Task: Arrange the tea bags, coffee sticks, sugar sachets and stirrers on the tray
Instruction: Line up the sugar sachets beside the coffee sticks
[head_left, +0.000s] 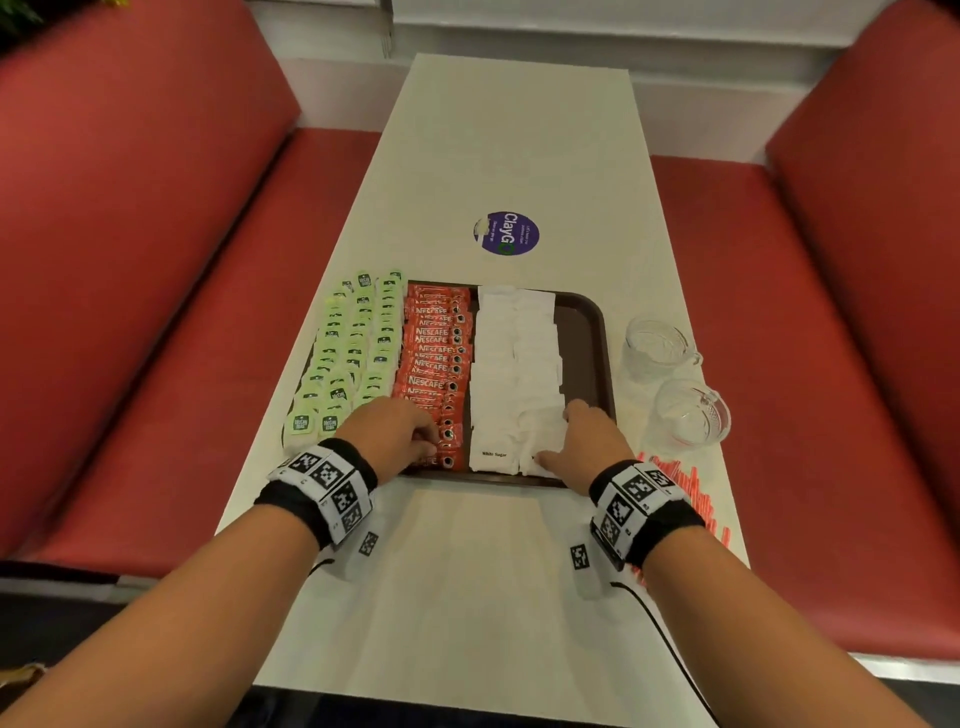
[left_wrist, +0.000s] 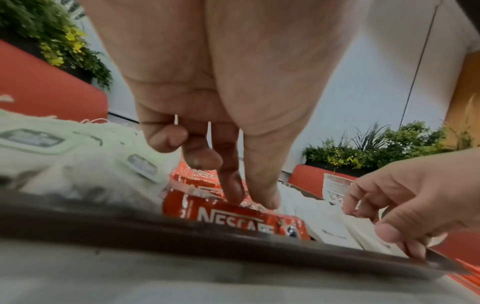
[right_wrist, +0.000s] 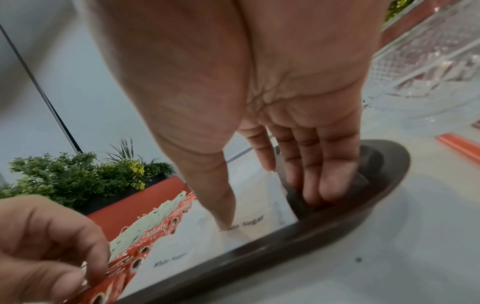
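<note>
1. brown plastic tray (head_left: 584, 332) sits at the centre of the head frame on the pale surface (head_left: 498, 156).
2. green tea bags (head_left: 353, 353) fill the tray's left side, red coffee sticks (head_left: 434, 353) run down the middle, and white sugar sachets (head_left: 514, 364) lie to the right of them.
3. left hand (head_left: 389, 431) is at the lower end of the coffee row, its fingers (left_wrist: 231, 185) curled down, pinching the nearest stick.
4. right hand (head_left: 587, 441) has straight fingers (right_wrist: 330, 176) against the sachets' right edge, tips touching the tray floor, thumb resting on the nearest sachet.
5. red stirrers (head_left: 685, 488) lie on the surface at lower right, off the tray.
6. two glass cups (head_left: 675, 379) stand just right of the tray.
</note>
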